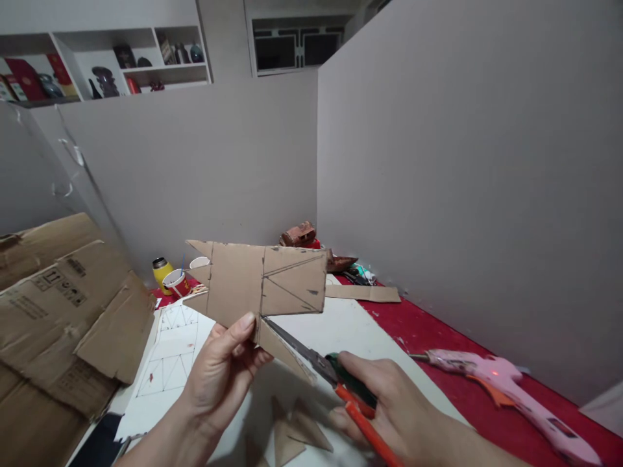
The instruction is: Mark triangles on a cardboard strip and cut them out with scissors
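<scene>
My left hand (221, 370) pinches the lower edge of a flat cardboard piece (237, 275), holding it up above the table. Pencil or marker lines cross the cardboard, with long triangles drawn on its right part and pointed tabs along its left edge. In my right hand (389, 402) is a pair of scissors (321, 366) with orange and green handles. Their blades lie along a line at the cardboard's lower side, the tips close to my left thumb. A narrow pointed strip hangs below the blades. Several cut cardboard triangles (287, 431) lie on the white surface underneath.
A pink glue gun (487, 373) rests on the red cloth (433, 331) at right, a light glowing on it. Stacked cardboard (63, 311) leans at left beside a paper with drawn triangles (168, 370). Behind stand a yellow bottle (161, 275), a paper cup (176, 283) and a cardboard strip (365, 293).
</scene>
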A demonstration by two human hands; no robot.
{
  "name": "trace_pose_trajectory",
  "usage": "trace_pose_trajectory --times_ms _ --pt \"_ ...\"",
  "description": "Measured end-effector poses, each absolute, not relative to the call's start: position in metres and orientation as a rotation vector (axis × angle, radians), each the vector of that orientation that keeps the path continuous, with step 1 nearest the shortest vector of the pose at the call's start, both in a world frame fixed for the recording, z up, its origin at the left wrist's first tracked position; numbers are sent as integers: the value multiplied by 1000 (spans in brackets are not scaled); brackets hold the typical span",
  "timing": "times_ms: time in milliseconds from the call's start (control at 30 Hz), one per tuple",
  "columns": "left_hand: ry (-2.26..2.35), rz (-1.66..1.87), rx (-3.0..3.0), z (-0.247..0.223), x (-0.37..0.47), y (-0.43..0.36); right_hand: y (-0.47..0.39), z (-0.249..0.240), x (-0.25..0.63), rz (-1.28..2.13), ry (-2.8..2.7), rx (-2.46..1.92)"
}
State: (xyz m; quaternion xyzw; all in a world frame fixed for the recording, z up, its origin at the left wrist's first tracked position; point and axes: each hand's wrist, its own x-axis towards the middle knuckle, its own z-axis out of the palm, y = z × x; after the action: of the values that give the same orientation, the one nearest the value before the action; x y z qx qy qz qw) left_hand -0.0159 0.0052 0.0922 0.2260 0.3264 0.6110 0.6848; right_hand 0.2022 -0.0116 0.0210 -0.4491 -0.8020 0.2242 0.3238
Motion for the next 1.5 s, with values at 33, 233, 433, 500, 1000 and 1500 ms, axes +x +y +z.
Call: trace_pose_trajectory --times_ms 33,233,433,500,1000,1500 --pt "749 1379 513 91 -16 6 -12 21 202 617 -2096 -1185" --pt "763 1364 556 89 -16 8 -9 18 199 810 -2052 -1181" --pt "718 1356 502 91 -15 6 -9 15 196 879 -2004 -1060" --pt "709 1338 480 92 -15 5 -10 14 197 869 -2000 -1042" --pt "582 1181 322 105 -13 -20 2 16 209 -136 -2077 -769" --pt "577 1225 391 113 -17 -25 11 16 217 -218 -2116 -920"
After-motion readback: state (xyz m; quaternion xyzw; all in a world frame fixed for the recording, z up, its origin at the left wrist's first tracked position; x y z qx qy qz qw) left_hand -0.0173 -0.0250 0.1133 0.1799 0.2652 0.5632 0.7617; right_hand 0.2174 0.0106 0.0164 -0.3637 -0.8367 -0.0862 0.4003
